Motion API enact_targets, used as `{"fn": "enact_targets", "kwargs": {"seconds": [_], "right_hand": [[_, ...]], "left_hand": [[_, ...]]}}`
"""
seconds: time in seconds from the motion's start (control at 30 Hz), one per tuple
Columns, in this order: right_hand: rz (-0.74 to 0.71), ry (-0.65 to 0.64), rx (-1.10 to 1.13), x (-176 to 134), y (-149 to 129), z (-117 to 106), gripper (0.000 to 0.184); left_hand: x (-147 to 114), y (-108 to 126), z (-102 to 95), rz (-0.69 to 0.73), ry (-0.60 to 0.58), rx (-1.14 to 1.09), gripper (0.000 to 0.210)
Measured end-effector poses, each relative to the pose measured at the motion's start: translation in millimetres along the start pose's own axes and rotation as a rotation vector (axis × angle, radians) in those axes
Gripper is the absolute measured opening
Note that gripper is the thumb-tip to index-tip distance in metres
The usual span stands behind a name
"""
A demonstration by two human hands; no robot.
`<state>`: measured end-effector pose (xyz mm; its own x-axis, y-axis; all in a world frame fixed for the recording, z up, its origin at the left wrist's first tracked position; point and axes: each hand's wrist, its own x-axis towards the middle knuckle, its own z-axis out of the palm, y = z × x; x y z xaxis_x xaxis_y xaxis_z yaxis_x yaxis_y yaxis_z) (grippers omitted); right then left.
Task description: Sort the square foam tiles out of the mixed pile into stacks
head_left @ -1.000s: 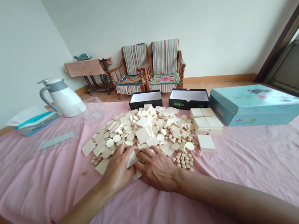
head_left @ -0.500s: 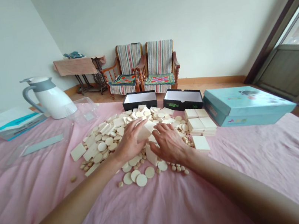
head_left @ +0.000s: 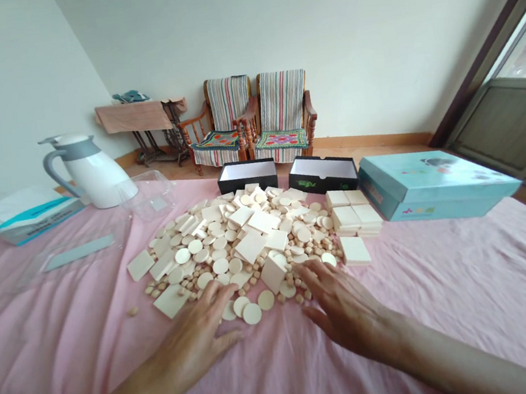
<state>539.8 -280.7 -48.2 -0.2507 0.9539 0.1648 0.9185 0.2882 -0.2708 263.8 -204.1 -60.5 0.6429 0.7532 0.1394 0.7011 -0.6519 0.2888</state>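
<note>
A broad heap of pale wooden pieces lies on the pink cloth (head_left: 290, 377): square tiles (head_left: 251, 247), round discs (head_left: 251, 313) and small wooden beads or cubes (head_left: 203, 280). At the heap's near left edge, my left hand (head_left: 202, 324) is open, fingers apart and holding nothing. My right hand (head_left: 340, 300) is open too, at the near right edge, with its fingertips by the small pieces. One square tile (head_left: 274, 274) leans tilted between the hands. Stacked square tiles (head_left: 356, 217) stand right of the heap, with a single tile stack (head_left: 355, 250) in front.
Two black boxes (head_left: 247, 176) with white insides stand behind the heap. A light blue box (head_left: 439, 184) is at the right. On the left are a white jug (head_left: 96, 172), a tissue pack (head_left: 36, 221) and clear plastic trays (head_left: 149, 197).
Both hands have drawn back from the middle of the heap toward me and moved apart. The tile at my left hand has been let go onto the heap.
</note>
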Motion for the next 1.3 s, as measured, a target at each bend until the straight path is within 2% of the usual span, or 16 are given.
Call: {"fn": "enact_targets", "kwargs": {"seconds": [0.1,0.23,0.47,0.6,0.73,0.87,1.03,1.2,1.3], "right_hand": [[0.007,0.014,-0.006,14,-13,10,0.066],[-0.024,0.008,0.002,35,-18,11,0.071],[-0.057,0.044,-0.009,64,-1,6,0.053],[0.022,0.123,0.001,85,17,1,0.043],[0.119,0.227,-0.025,99,38,-9,0.040],[0.100,0.280,-0.008,100,50,-14,0.038],[-0.087,0.265,0.057,105,41,-13,0.040],[-0.257,0.113,-0.089,129,28,-16,0.061],[-0.318,-0.009,-0.159,145,26,-20,0.064]], "left_hand": [[14,13,11.5,0.043,0.032,-0.054,0.053],[38,27,18.3,0.133,0.078,-0.128,0.048],[82,38,19.3,0.180,0.123,-0.170,0.034],[118,38,17.9,0.190,0.224,-0.167,0.029],[144,29,13.8,0.164,0.375,-0.166,0.036],[140,14,5.2,0.071,0.553,-0.187,0.027],[118,1,3.5,-0.014,0.715,-0.271,0.018],[111,-2,11.0,0.005,0.762,-0.290,0.017],[111,-5,13.4,0.053,0.761,-0.266,0.018]]}}
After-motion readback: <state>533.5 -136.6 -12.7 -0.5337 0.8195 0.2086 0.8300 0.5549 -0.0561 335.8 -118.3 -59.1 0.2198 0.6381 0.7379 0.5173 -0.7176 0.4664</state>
